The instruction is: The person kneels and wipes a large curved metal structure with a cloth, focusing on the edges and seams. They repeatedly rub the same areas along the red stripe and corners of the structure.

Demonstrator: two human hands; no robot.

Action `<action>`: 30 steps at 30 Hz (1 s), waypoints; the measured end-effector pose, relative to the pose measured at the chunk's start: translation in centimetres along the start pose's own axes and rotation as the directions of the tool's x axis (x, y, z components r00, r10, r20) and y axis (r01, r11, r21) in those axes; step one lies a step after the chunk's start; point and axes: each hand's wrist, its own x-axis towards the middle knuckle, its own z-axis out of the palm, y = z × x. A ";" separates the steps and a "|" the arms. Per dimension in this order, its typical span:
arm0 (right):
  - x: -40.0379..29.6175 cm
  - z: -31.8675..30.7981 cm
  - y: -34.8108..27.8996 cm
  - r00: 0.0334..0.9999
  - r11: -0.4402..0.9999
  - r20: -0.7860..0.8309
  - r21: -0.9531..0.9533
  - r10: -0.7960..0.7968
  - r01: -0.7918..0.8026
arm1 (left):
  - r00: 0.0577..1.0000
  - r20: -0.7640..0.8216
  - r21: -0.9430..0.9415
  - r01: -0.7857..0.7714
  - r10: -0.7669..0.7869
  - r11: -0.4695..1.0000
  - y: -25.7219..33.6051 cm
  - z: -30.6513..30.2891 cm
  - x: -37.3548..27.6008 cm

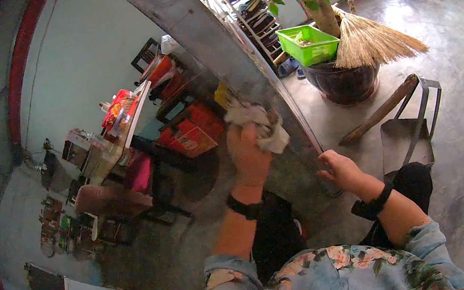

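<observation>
A crumpled off-white cloth is bunched in my left hand, which holds it up against the grey door panel. The panel slants through the middle of the view, and the cloth covers part of its face. My right hand grips the panel's narrow metal edge lower down, fingers curled at it. Both wrists wear dark bands. Part of the panel's lower end is hidden behind my hands.
Right of the panel stand a potted tree, a green plastic basket, a straw broom and a metal dustpan with a wooden handle. Left are red boxes, a chair and a cluttered table.
</observation>
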 end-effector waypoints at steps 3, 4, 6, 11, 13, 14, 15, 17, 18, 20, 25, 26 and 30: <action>0.1 -0.4 -0.3 1.000 0.999 -0.011 -0.021 -0.028 0.028 | 0.962 -0.132 0.206 -0.210 0.240 0.956 3.0 -2.0 4.6; 0.2 -0.6 -0.5 1.000 1.000 0.003 -0.011 -0.014 0.014 | 0.930 -0.157 0.362 -0.259 0.333 0.895 4.6 -2.9 6.2; 0.2 -0.9 -0.9 1.000 1.000 0.007 -0.013 -0.009 0.009 | 0.845 -0.152 0.540 -0.363 0.512 0.759 8.1 -4.6 8.8; 0.5 -1.9 -1.9 0.997 0.997 0.013 -0.018 0.077 -0.077 | 0.586 -0.208 0.605 -0.552 0.783 0.573 14.9 -5.5 14.4; 0.5 -2.2 -2.2 0.993 0.993 0.031 -0.039 0.113 -0.112 | 0.526 -0.265 0.492 -0.648 0.808 0.582 16.6 -5.8 17.6; 0.5 -2.3 -2.3 0.990 0.990 0.045 -0.047 0.134 -0.132 | 0.530 -0.317 0.431 -0.658 0.786 0.617 17.2 -6.2 18.4; 0.6 -2.3 -2.3 0.989 0.989 0.058 -0.064 0.139 -0.136 | 0.556 -0.276 0.471 -0.633 0.784 0.614 17.6 -6.7 18.8; 0.6 -2.3 -2.4 0.991 0.990 0.065 -0.082 0.119 -0.113 | 0.658 -0.240 0.536 -0.523 0.714 0.663 18.2 -7.4 19.4; 0.5 -2.3 -2.4 0.993 0.992 0.065 -0.087 0.100 -0.094 | 0.695 -0.227 0.526 -0.502 0.682 0.687 18.3 -7.5 19.2; 0.4 -2.2 -2.4 0.997 0.994 0.058 -0.101 0.057 -0.051 | 0.759 -0.212 0.481 -0.467 0.615 0.742 18.2 -7.4 18.6; 0.0 -1.9 -2.4 0.998 0.994 0.056 -0.113 -0.002 0.009 | 0.788 -0.146 0.509 -0.459 0.598 0.728 15.9 -6.2 14.9; 0.0 -1.9 -2.5 0.998 0.992 0.067 -0.122 0.001 0.007 | 0.814 -0.144 0.484 -0.438 0.563 0.757 15.4 -5.9 14.2; 0.0 -2.0 -2.7 0.998 0.992 0.063 -0.122 -0.012 0.020 | 0.816 -0.102 0.555 -0.428 0.569 0.713 13.1 -4.5 10.6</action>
